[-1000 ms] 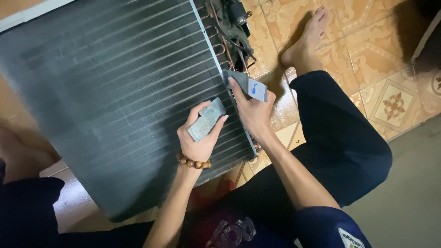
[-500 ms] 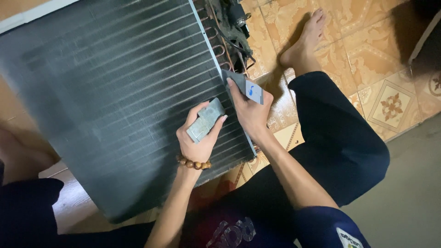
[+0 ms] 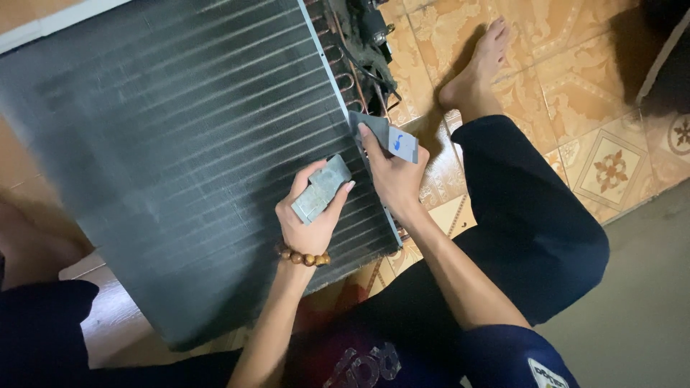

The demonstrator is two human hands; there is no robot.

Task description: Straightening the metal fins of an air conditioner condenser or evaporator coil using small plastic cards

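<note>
A: Head view, going left to right. Big finned coil panel (image 3: 180,144), dark, lying flat across the floor, fins in straight horizontal rows as far as I can see. No bent patches that I can make out; too fine to be sure.

B: Hands?

A: Left hand (image 3: 310,215) sits on the panel's lower right area, fingers curled round a small grey rectangular block (image 3: 321,189), thumb on the far side, block tilted, its lower end down at the fins. Bead bracelet (image 3: 304,256) on that wrist.

B: And the other?

A: Right hand (image 3: 392,176) is at the panel's right edge frame, fingers closed on a flat grey card-like piece with a blue mark (image 3: 392,140), held just above the metal side rail. Index finger stretched along it.

B: Progress?

A: Hard to call. Both pieces are in hand and at the coil, so I judge the work on the fins is mid-way at best; only the lower right corner is being handled, the rest of the face shows no sign either way.

B: Right of that?

A: Copper tube bends and wiring (image 3: 359,43) along the panel's end, then a bare foot (image 3: 478,65) on patterned floor tiles (image 3: 611,165), and the person's dark trouser leg (image 3: 525,223).
</note>
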